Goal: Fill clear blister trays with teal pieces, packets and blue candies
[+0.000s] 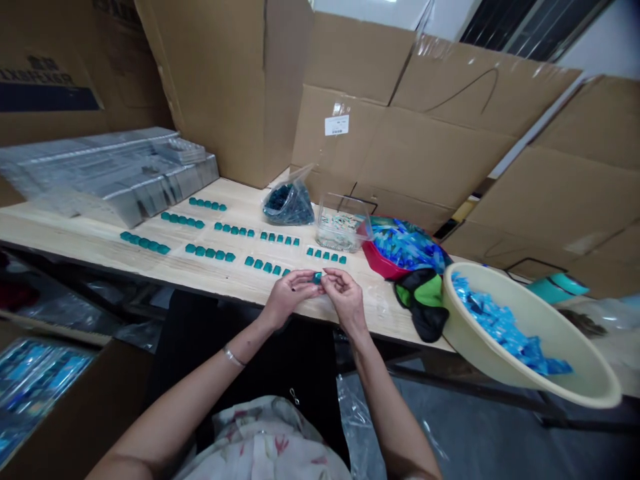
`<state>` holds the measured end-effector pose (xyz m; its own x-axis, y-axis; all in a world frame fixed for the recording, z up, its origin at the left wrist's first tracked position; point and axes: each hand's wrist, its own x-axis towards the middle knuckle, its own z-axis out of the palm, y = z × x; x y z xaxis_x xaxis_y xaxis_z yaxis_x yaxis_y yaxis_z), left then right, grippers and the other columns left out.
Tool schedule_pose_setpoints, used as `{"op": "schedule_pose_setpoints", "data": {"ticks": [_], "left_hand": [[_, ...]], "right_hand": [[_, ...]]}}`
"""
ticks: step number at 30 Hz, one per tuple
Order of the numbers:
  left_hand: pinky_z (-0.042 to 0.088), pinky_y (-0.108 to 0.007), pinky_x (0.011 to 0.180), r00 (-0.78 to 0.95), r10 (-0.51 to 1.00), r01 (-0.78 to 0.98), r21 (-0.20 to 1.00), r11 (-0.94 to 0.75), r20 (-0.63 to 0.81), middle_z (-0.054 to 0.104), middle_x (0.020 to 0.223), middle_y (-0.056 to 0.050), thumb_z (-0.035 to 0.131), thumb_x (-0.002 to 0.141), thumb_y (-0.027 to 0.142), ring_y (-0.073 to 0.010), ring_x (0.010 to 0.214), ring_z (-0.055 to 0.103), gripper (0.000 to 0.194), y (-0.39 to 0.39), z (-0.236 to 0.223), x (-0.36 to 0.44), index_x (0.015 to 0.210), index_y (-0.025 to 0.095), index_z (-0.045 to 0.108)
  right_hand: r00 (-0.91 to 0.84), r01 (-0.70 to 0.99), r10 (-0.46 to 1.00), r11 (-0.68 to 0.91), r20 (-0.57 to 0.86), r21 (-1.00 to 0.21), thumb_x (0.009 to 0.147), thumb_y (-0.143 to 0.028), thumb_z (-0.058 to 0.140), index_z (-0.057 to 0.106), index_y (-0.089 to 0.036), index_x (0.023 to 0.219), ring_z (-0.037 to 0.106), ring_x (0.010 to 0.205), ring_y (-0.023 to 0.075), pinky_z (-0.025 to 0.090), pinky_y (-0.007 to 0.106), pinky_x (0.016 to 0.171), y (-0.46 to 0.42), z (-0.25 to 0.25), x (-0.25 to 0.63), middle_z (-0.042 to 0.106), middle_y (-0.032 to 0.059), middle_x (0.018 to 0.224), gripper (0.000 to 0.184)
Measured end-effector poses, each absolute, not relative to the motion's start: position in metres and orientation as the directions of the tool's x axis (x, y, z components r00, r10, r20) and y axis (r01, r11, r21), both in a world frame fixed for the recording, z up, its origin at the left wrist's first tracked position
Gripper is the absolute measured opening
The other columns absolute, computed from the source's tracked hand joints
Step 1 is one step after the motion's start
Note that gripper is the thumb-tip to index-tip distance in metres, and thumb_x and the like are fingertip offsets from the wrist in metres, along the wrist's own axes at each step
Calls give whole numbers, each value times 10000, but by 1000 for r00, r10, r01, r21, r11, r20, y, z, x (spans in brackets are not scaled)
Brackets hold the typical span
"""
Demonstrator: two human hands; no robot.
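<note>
Above the front edge of the wooden table, my left hand [289, 295] and my right hand [347, 300] meet fingertip to fingertip. Between them is a small shiny teal block [317, 277], pinched by the fingers of both hands; part of it is hidden. Short rows of similar teal blocks [210, 253] lie on the table to the left and beyond my hands. One row [327, 255] sits just past my fingertips.
A plastic bag of dark pieces [289, 202] and a clear tub [343, 230] stand behind the rows. Rightward are a red basin [383, 260] of blue packets, a black-and-green cloth item [425, 300] and a cream basin [500, 373]. Clear plastic cases [110, 173] are stacked at left.
</note>
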<state>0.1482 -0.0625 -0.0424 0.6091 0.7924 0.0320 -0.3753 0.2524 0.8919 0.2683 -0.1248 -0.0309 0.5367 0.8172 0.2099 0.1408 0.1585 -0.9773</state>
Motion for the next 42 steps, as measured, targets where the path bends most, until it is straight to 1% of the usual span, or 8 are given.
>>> {"op": "schedule_pose_setpoints", "data": {"ticks": [3,5,15,19,26,32,36,42], "left_hand": [[537,-335,776,545,824,-239,971,-21,152,673,935,-71,696,666,236,-177,791,649,313,-65,-40,151,959,144,637],[550,-328,742,550,814,-199,976,-87,184,673,955,-73,657,702,266,-177,773,653,321,-65,-38,153,1002,154,636],[549,-328,747,667,738,-174,984,24,100,616,1129,-81,577,767,288,-178,769,665,320,-65,-31,156,1060,170,626],[553,-337,714,698,713,-147,988,51,67,671,950,-81,542,792,301,-174,741,661,374,-65,-37,160,1133,152,572],[538,-282,548,730,679,-57,997,-55,79,647,710,-33,522,780,279,-141,541,622,342,-60,-43,163,1093,143,553],[492,-232,491,719,690,-53,997,-56,77,581,560,37,474,712,121,-104,445,566,326,-57,-46,164,1035,143,516],[464,-214,452,693,714,-50,995,-91,100,550,531,47,492,723,163,-89,411,532,239,-59,-45,166,957,135,530],[446,-202,470,673,703,15,946,-323,229,560,564,38,510,763,214,-80,430,512,181,-69,-41,165,929,172,568]], "right_hand": [[502,204,835,139,226,-969,736,-335,609,656,-179,909,643,652,154,554,293,631,-127,-28,268,681,27,781,238],[483,254,840,138,249,-957,749,-334,592,662,-187,928,649,715,162,557,293,663,-129,-26,269,683,40,853,242],[477,273,842,132,253,-953,710,-301,636,648,-168,923,654,758,171,548,301,707,-135,-31,280,683,49,842,251],[527,255,811,134,254,-958,704,-288,636,631,-158,856,650,685,164,550,289,648,-134,-34,278,672,45,777,200],[495,609,702,140,512,-781,774,-229,549,612,-186,860,626,705,154,535,296,699,-139,-38,271,656,46,827,115],[447,718,682,112,579,-687,794,-202,509,599,-193,867,610,734,160,517,310,740,-143,-42,269,637,43,814,116],[492,603,707,144,508,-785,784,-253,537,601,-191,899,610,762,163,515,318,748,-146,-43,274,640,58,862,146],[527,118,843,50,105,-992,736,-382,616,626,-162,970,644,648,162,529,322,693,-151,-43,286,667,26,675,322]]}}
